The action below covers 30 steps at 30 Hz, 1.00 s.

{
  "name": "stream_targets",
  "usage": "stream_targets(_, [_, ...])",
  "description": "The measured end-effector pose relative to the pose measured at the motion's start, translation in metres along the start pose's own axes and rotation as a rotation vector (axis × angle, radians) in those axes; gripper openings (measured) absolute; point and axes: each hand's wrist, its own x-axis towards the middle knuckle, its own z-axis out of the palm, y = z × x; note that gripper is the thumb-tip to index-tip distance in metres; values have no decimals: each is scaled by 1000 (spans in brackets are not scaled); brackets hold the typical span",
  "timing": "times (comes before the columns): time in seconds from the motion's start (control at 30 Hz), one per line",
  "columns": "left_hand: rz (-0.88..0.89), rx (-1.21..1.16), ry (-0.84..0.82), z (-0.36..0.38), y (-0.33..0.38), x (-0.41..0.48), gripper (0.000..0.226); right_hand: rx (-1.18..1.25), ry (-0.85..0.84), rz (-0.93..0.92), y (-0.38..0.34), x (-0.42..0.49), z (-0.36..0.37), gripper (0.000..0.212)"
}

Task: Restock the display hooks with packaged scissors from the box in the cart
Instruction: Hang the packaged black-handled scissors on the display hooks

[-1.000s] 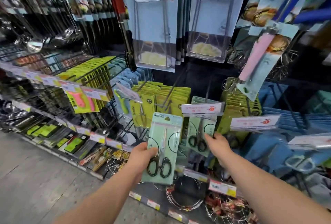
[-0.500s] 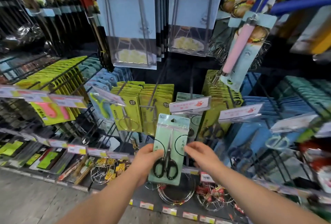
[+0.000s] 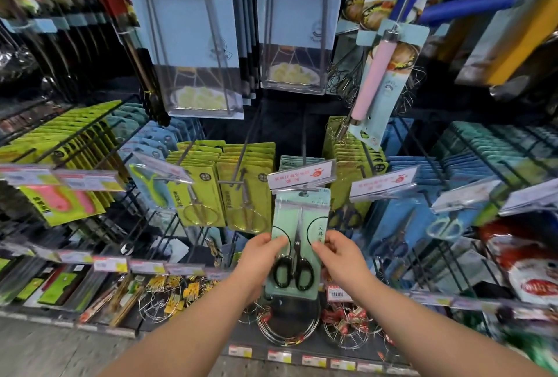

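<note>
Both hands hold one pack [image 3: 297, 225] of scissors upright between them. The left hand [image 3: 261, 251] grips its left edge with the thumb on the front, and the right hand [image 3: 339, 256] pinches the right edge at about the same height, just above the black handles. The pack's top, where the hang hole is, sits right under the price tag [image 3: 302, 177] at the front end of a hook [image 3: 304, 147]. Whether the hole is already over the tip cannot be told. Further back on that hook hang a few teal packs [image 3: 291, 162] of the same kind, so this looks like the right place. The step in hand seems to be hanging this pack. The next move likely calls for lining the hole up with the tip, then sliding the pack back under the tag, level, so that the card does not snag or bend. Yellow-green packs [image 3: 241, 195] hang just to the left and blue packs [image 3: 401, 225] to the right. Box and cart are out of view.
</note>
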Motion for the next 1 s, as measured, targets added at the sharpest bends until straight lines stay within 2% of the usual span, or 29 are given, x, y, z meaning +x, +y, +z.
stream_targets(0.1, [-14,21,41,3,2,6,37,-34,19,-27,-1,4,-1,33])
stream_targets(0.17, [17,80,49,5,4,9,27,-44,19,-33,0,8,-2,35])
stream_targets(0.3, [82,232,92,8,8,22,24,-78,3,-10,0,27,-3,26])
stream_targets(0.4, [88,331,134,10,13,37,39,-111,6,28,0,44,-4,26])
stream_targets(0.47, [90,381,162,11,18,47,41,-141,6,54,0,54,-3,28])
stream_targets(0.53, [94,410,172,12,21,57,41,-164,1,76,-2,63,-2,20])
stream_targets(0.63, [97,439,174,13,27,68,34,-190,8,145,-7,73,-2,32])
stream_targets(0.8, [93,460,163,14,30,81,30,-245,-5,209,-11,85,-4,34])
stream_targets(1.0, [95,430,152,9,34,74,44,-269,-15,198,-12,83,-8,51])
